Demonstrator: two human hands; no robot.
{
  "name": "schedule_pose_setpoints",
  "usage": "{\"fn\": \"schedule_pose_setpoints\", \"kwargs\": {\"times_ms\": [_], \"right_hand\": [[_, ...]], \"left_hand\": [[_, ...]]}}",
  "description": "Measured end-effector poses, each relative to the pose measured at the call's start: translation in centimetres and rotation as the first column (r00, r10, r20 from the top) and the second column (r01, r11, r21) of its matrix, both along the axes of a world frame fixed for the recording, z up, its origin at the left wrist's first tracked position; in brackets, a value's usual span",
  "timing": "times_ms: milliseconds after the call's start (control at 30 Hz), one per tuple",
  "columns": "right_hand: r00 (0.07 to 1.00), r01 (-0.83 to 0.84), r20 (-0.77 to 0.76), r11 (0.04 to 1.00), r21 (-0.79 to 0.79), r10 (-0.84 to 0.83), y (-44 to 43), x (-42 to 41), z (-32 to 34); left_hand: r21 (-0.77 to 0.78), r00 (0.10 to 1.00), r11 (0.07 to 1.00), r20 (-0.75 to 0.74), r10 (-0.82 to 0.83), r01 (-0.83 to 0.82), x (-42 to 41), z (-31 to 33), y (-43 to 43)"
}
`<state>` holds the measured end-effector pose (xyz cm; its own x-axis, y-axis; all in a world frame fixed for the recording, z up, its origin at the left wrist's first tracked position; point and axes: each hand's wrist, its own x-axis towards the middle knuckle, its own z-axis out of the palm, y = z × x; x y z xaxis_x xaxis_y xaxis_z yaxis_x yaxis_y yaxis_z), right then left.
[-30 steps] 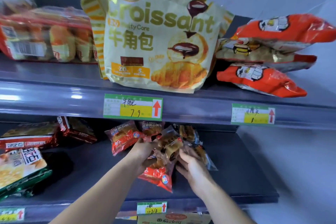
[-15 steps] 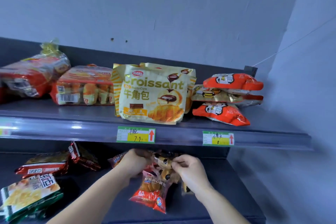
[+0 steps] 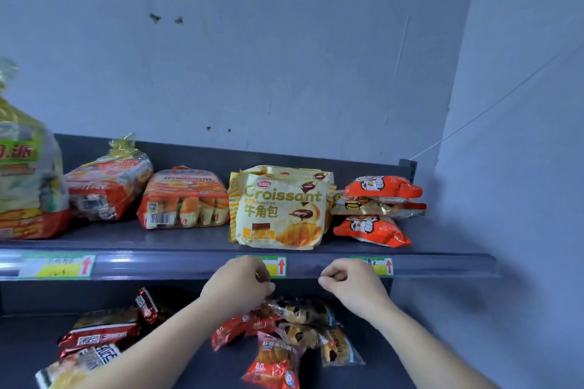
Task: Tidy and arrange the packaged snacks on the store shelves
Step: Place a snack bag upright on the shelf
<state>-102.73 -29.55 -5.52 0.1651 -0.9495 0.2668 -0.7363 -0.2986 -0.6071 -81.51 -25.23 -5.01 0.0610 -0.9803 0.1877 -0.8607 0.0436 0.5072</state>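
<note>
my left hand (image 3: 240, 284) and right hand (image 3: 351, 285) hang apart, fingers curled, the right empty, the left's hold i cannot tell, above snack packets (image 3: 294, 335) heaped on the lower shelf (image 3: 202, 373), left to sort; the top shelf (image 3: 177, 240) looks tidy.

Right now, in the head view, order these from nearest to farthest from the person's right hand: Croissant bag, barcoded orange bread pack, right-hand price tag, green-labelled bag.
From the right hand:
1. Right-hand price tag, directly above it, partly hidden.
2. Croissant bag, up and left, on the upper shelf.
3. Barcoded orange bread pack, further left.
4. Green-labelled bag, far left edge.
</note>
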Motion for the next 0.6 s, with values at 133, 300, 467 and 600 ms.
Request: {"fn": "schedule_pose_setpoints", "kwargs": {"times_ms": [133, 300, 467, 600], "right_hand": [[0.997, 0.076, 0.011, 0.986, -0.148, -0.075, -0.9, -0.7, 2.9], [0.959, 0.119, -0.188, 0.903, -0.413, -0.212, -3.6, -1.5, 5.3], [0.831, 0.083, -0.414, 0.818, -0.569, -0.372, -7.8, -1.8, 6.3], [0.747, 0.016, -0.536, 0.816, -0.578, -0.393, -11.9, -2.4, 7.1]], "left_hand": [[-0.218, 0.998, 0.976, 0.053, 0.029, -0.017, -0.2, 3.5, 0.4], [-0.521, 0.977, 0.851, 0.209, 0.047, 0.071, -1.9, 7.5, -0.4], [-0.547, 0.868, 0.810, 0.486, 0.101, 0.212, -4.5, 10.5, -3.7], [-0.349, 0.760, 0.916, 0.645, 0.081, 0.199, -6.0, 11.5, -7.7]]}}
